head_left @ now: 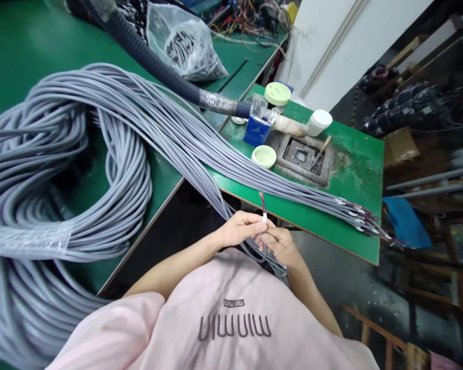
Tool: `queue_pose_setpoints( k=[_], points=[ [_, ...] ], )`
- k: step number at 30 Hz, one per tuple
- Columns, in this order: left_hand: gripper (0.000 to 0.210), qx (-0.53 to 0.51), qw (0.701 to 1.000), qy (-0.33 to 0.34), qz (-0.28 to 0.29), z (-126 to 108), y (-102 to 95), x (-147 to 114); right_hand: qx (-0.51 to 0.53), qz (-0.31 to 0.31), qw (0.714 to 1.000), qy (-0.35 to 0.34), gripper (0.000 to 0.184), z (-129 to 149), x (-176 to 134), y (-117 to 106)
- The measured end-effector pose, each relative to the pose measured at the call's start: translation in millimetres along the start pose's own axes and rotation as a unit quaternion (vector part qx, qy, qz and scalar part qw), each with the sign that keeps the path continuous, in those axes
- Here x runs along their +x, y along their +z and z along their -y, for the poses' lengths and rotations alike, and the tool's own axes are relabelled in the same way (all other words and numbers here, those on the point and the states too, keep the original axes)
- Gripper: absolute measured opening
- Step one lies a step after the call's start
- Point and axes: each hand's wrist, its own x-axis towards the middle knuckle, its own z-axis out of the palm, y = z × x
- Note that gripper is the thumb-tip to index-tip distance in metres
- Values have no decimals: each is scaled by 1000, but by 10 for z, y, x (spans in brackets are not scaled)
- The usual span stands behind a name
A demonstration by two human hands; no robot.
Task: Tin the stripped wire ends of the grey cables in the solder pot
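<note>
On pink shirt (231, 280), dk lettering (234, 327) unclear; both hands (237, 228) (280, 245) pinching gry cable (265, 250)

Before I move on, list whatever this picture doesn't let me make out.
In the head view:
Held cable: partly covered by the left hand and right hand.
Its coloured wires: too small to count.
Cable coil: cut off by the left edge.
Dark hose: one end cut off by the top edge.

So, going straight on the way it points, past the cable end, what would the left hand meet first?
The left hand would probably meet the right hand first, just past the cable end, though their relative depth is unclear.
</note>
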Motion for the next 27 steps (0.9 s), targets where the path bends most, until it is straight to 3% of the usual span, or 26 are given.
queue_pose_setpoints(
  k=[2,5,10,19,25,27],
  points=[
    [40,12,999,1,-35,-1,-16,-29,-14,-31,999,-10,38,7,1,53],
    [35,12,991,35,-131,-7,-35,-54,-87,-88,992,-21,38,36,1,127],
    [33,-10,965,85,-247,-63,-58,-84,-131,-110,984,-47,40,59,15,214],
    [23,-4,951,110,-288,-34,57,-158,-135,-124,982,-45,41,65,-134,261],
    [27,-72,961,35,-263,6,187,-157,-110,-147,982,-47,39,2,-280,297],
    [25,-75,959,48,-267,24,209,-161,-104,-150,982,-46,40,-9,-287,310]
  ],
)
